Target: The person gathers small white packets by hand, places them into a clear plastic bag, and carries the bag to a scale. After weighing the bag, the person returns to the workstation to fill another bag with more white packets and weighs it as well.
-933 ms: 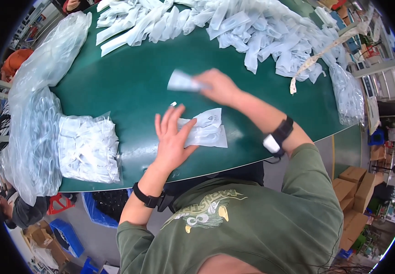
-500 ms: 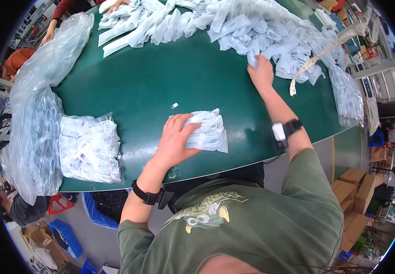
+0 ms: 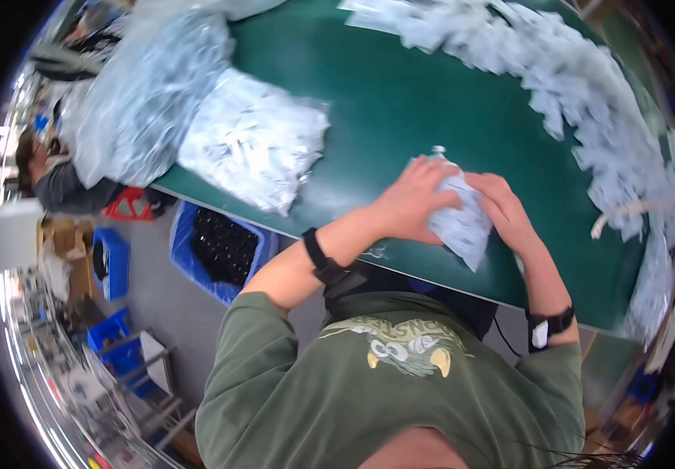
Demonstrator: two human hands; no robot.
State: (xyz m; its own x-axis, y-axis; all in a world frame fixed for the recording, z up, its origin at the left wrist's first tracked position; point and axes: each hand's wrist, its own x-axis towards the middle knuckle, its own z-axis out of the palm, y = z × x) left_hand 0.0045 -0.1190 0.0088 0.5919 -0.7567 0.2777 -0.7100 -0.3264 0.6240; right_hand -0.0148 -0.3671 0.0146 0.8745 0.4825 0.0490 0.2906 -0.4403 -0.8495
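The small stack of clear packets is lying on the green tabletop close to its near edge, just in front of your chest, and both of your hands are now pressing on it. Half a second ago your right hand was stretched out to the far heap of loose packets; it is now back at the stack, lying along its right side with the fingers curled over the edge. Your left hand is still resting on the stack's left side, as it was before, palm down with the fingers spread. Neither grip is closing right around the stack; both are lying flat against it, squeezing it between them. Your head has also swung toward the left, so the tabletop is sitting further to the right in view than before.

The long heap of loose packets is curving along the far and right side of the tabletop, well apart from your hands. A beige strap is lying at the heap's right end. To your left a pile of bagged packets is sitting at the near edge of the tabletop, with a big clear plastic sack beside it further left. Below that edge, on the floor, a blue crate of dark parts is standing. Nothing is lying between your hands and the stack. Another person is working at the far left.
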